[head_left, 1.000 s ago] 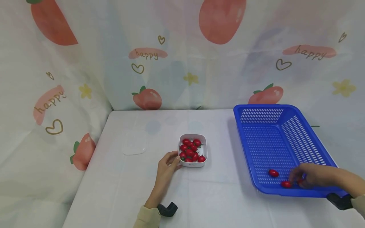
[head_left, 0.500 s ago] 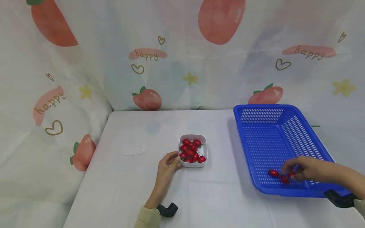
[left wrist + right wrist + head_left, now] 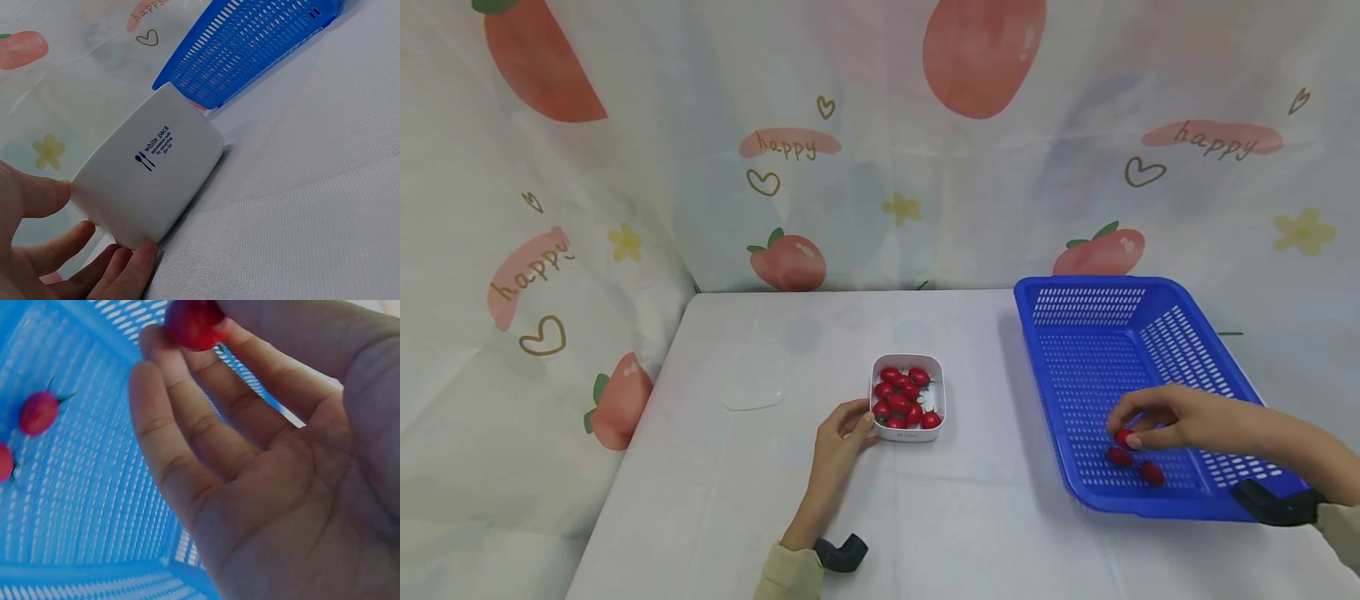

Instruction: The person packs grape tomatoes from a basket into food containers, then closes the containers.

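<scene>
A white container (image 3: 907, 434) with several red cherry tomatoes (image 3: 898, 402) inside stands mid-table. My left hand (image 3: 842, 433) holds its near left corner; in the left wrist view the fingertips lie along the side and bottom edge of the container (image 3: 156, 162). My right hand (image 3: 1180, 419) is over the blue basket (image 3: 1037, 367), pinching one cherry tomato (image 3: 1123, 438) between thumb and fingers. That cherry tomato (image 3: 195, 325) shows at the top of the right wrist view. Beneath, two more cherry tomatoes, one left (image 3: 1121, 457) and one right (image 3: 1152, 474), lie on the basket floor.
A clear lid (image 3: 752, 387) lies on the white-covered table (image 3: 970, 533), left of the container. The basket's raised rim borders the right side. A printed curtain (image 3: 865, 208) hangs behind and to the left.
My right hand has moved left and away from the basket's near edge, and now pinches a cherry tomato. The nearer loose tomato has shifted slightly. The left hand stays at the container.
</scene>
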The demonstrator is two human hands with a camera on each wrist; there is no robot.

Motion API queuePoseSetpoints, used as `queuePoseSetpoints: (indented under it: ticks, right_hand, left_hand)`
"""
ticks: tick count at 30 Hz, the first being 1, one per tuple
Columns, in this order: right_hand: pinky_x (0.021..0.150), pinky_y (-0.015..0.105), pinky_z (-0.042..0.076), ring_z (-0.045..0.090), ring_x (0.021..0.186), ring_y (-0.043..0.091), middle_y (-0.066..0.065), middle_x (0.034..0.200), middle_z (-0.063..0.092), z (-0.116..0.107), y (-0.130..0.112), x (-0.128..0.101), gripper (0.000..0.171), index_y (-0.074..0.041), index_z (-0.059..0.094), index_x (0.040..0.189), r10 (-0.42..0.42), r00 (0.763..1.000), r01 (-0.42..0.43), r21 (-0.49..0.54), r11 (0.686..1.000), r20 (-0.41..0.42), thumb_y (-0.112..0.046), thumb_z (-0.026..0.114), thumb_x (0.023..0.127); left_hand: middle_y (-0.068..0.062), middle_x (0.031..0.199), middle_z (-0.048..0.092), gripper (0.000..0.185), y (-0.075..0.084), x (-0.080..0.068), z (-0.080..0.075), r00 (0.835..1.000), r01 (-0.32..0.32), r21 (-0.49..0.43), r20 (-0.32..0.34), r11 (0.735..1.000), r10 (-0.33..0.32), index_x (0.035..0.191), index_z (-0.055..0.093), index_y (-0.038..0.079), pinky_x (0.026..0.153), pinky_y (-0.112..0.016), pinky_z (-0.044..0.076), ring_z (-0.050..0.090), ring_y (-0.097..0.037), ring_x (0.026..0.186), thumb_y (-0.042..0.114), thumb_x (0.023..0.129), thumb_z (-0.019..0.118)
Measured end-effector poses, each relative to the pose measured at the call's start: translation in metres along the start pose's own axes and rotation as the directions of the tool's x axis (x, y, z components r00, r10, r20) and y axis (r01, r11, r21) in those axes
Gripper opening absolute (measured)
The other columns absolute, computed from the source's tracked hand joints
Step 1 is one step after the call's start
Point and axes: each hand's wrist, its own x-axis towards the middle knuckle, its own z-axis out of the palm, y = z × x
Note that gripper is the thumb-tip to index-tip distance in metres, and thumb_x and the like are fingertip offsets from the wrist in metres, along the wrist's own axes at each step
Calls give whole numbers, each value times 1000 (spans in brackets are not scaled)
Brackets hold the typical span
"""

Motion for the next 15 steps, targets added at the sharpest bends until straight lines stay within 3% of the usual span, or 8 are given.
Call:
queuePoseSetpoints:
  ticks: [3,11,15]
  right_hand:
    - [82,18,61,69,101,6,-6,114,72,-2,-9,7,19,-12,68,122,42,999,-41,38,998,-10,-11,62,104]
    - [87,20,61,69,104,14,15,118,71,-6,-28,30,25,-5,66,128,37,999,-33,131,991,-30,-14,61,105]
    - [90,20,61,70,107,16,17,121,70,-9,-36,46,26,-6,66,128,71,997,-67,163,984,-25,-17,63,104]
  left_hand:
    - [-16,142,62,41,0,0,0,1000,2,-1,-2,1000,-2,141,60,6,96,-35,64,64,-28,126,22,104,65]
    - [-17,143,62,40,0,0,0,1000,2,-11,2,1000,-2,141,60,6,96,-35,64,64,-28,126,21,104,65]
    - [-17,143,61,41,0,0,0,1000,-6,-13,9,1000,6,141,60,6,97,-36,64,64,-28,127,22,104,65]
